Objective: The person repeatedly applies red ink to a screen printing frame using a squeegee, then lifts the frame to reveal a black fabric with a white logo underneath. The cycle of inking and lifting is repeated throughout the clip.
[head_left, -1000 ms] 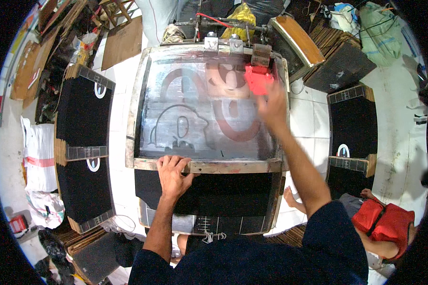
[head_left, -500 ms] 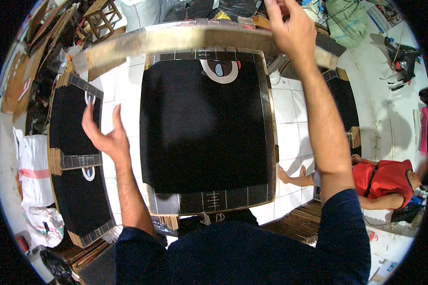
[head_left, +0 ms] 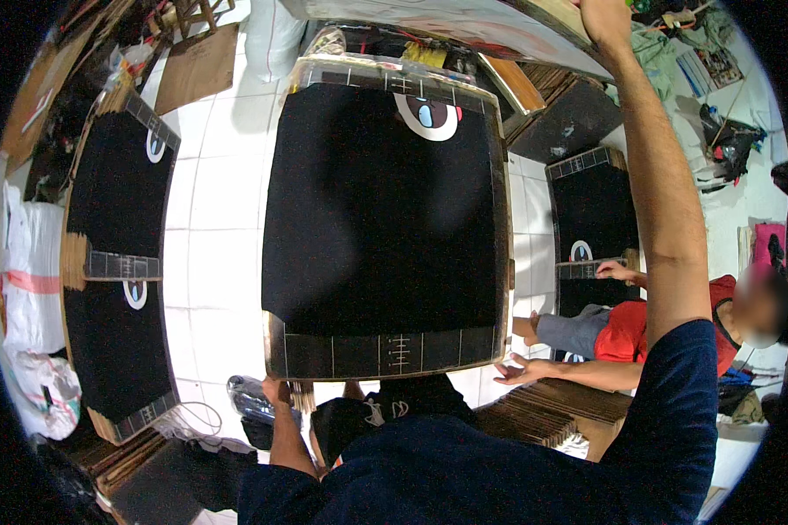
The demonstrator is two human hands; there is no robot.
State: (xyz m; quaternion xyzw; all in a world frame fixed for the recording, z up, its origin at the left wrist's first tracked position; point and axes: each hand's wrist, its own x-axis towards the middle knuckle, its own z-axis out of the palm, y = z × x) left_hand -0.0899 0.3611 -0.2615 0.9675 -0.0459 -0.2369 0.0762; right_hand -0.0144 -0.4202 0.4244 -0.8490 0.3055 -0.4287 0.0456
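Note:
Before me lies a board point(head_left: 359, 357) with white ruled marks, topped by black fabric point(head_left: 376, 236). An eye-like print in white, brown and blue point(head_left: 429, 114) shows near the fabric's far edge. High at the far right, my right hand point(head_left: 606, 22) is closed on the wooden edge of a large framed panel point(head_left: 490, 19), which is raised and tilted and runs out of the picture. My left hand point(head_left: 277, 390) is at the board's near left corner; its fingers are mostly hidden there.
At right, a person in a red top point(head_left: 622, 332) reaches one hand point(head_left: 521, 370) toward the board's near right corner. More black fabric pieces lie on boards at left point(head_left: 118, 210) and right point(head_left: 591, 206). Stacked boards point(head_left: 525, 411) stand near right. White tiles point(head_left: 214, 210) cover the floor.
The framed panel has swung up and away from the board's far edge with my right hand. My left hand has come back to the near left corner. The other person has moved nearer, reaching in.

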